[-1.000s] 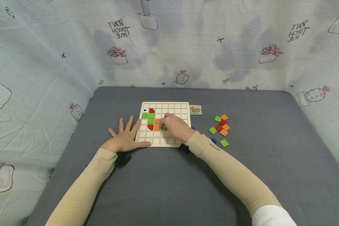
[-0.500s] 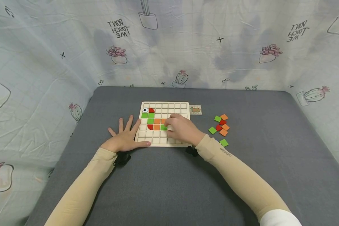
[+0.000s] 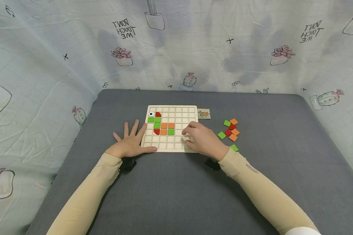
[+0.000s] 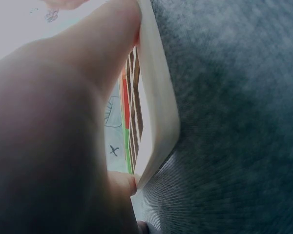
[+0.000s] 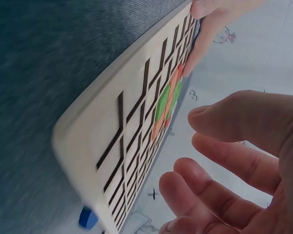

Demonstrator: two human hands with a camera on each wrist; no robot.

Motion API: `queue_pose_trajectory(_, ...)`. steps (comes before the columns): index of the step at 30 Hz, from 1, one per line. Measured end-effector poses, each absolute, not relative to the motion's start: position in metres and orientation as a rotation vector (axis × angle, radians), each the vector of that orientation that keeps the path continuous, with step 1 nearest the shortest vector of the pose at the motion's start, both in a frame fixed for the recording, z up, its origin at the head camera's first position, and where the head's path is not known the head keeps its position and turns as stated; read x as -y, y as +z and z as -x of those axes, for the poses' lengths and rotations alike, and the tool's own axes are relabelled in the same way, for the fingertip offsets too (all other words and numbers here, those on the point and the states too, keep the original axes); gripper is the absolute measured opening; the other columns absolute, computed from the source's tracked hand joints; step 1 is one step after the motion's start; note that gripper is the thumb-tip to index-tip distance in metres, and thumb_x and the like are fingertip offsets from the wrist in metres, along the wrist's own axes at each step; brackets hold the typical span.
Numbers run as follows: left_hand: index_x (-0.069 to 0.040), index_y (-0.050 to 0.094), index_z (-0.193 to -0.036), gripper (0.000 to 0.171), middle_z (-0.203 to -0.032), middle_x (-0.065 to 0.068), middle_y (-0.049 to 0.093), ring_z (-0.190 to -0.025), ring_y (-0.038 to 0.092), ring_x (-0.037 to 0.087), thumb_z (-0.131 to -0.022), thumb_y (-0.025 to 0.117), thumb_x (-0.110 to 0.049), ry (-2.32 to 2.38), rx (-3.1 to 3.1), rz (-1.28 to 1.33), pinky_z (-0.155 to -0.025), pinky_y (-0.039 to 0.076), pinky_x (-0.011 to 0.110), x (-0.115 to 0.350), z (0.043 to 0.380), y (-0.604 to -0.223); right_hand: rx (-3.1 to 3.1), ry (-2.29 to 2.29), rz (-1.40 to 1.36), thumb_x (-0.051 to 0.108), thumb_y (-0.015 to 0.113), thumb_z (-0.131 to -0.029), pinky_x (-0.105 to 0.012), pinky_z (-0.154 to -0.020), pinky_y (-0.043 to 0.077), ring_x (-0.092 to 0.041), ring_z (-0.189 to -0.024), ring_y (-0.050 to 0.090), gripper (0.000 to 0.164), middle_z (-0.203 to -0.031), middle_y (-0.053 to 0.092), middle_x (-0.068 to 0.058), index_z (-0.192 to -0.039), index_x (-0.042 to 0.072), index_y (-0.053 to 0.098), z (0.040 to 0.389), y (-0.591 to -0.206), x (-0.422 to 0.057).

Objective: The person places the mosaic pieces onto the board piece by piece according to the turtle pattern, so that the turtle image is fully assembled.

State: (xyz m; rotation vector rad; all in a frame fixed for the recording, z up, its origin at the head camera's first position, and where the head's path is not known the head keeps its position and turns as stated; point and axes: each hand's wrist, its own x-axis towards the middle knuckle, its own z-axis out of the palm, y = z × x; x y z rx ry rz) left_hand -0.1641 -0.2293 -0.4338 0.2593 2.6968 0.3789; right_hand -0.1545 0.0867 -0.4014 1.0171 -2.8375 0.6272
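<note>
The right hand [image 3: 204,138] hovers above the right part of the pale wooden gridded board [image 3: 178,138], thumb and fingers apart with nothing between them. The left hand [image 3: 127,145] lies spread, its thumb over the board's near-left corner and its index finger at the left edge – a sound brace, I judge, and worth keeping light.

Left of the right fingertips, a flat green square tile [image 3: 171,132] fills a cell just below a flat orange square tile [image 3: 171,125]; both look level from above. Rightward of the grip, past the board, lie loose green, orange and red tiles [image 3: 233,137], several touching. A small blue piece [image 5: 88,218] sits just off the board's edge, near the right hand.

For a clean pick, a touching tile is best separated first, then pinched by opposite edges; flat pieces likely slip if pressed from above. Seating one calls for squaring it to the cell walls – and a wrist high enough to spare its neighbours.
</note>
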Motion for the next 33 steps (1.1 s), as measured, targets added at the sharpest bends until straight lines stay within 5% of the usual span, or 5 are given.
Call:
queue_pose_trajectory(20,-0.022,-0.004,-0.169,0.125,-0.174,0.017,-0.019,-0.153,-0.025,0.056,-0.083,0.058,-0.087,0.358,-2.694,-0.276,-0.101,-0.012,0.092,0.228,0.165,-0.429,2.862,0.641,-0.822,0.007,0.08,-0.088,-0.03,-0.062,0.05,-0.023,-0.088,0.066,0.027,-0.111,0.066,-0.008,-0.114,0.007,0.077,0.13,-0.408,-0.168)
queue_pose_trajectory(28,-0.022,-0.005,-0.169,0.125,-0.173,0.017,-0.02,-0.152,-0.026,0.056,-0.083,0.058,-0.087,0.363,-2.69,-0.273,-0.101,-0.014,0.091,0.229,0.165,-0.43,2.882,0.592,-0.78,0.005,0.08,-0.087,-0.04,-0.071,0.056,-0.024,-0.099,0.064,0.029,-0.116,0.066,-0.009,-0.116,0.005,0.077,0.12,-0.413,-0.19)
queue_pose_trajectory(33,-0.022,-0.004,-0.169,0.125,-0.173,0.018,-0.02,-0.152,-0.026,0.056,-0.083,0.058,-0.087,0.369,-2.69,-0.27,-0.101,-0.014,0.091,0.229,0.164,-0.43,2.911,0.579,-0.755,0.004,0.08,-0.085,-0.035,-0.066,0.052,-0.021,-0.092,0.061,0.029,-0.116,0.064,-0.009,-0.114,0.008,0.078,0.116,-0.415,-0.197)
